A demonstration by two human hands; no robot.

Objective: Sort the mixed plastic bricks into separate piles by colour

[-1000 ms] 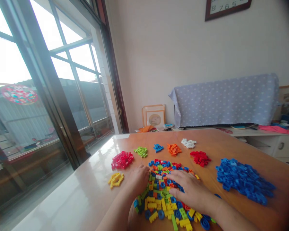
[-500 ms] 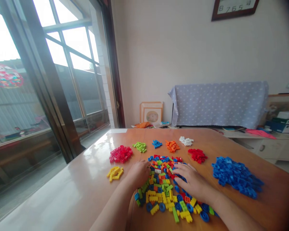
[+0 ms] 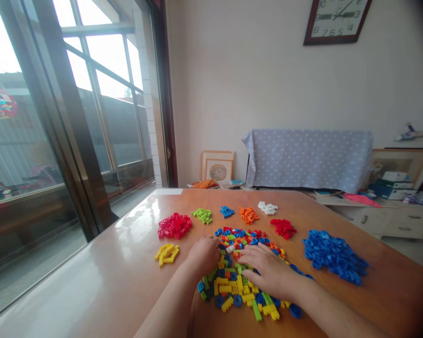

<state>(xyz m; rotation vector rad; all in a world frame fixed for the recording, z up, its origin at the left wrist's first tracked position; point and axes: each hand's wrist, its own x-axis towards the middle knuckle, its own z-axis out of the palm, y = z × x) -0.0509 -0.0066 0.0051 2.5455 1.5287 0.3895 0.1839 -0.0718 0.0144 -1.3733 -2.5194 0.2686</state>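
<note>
A mixed pile of toy building bricks [image 3: 245, 284] in yellow, green, blue, red and orange lies on the table, with blue round pieces among them. At the pile's left edge is my left hand [image 3: 205, 256], its fingers curled inward and pressed together; the fingertips are partly hidden, and whatever they hold cannot be made out. My right hand [image 3: 266, 266] lies over the pile's right half, fingers stretched out and apart, covering some bricks. A white brick [image 3: 230, 249] shows between the two hands.
Single-colour heaps ring the pile on the wooden table [image 3: 127, 281]: yellow [image 3: 167, 253], pink-red [image 3: 175, 226], lime green [image 3: 202, 216], small blue [image 3: 227, 211], orange [image 3: 248, 215], white [image 3: 267, 208], red [image 3: 283, 228] and large blue [image 3: 333, 256]. A glass door [image 3: 49, 141] stands left.
My right hand has moved left across the pile, closer to my left hand, uncovering bricks on the right. The left hand stays about where it was. The head view has shifted slightly.
</note>
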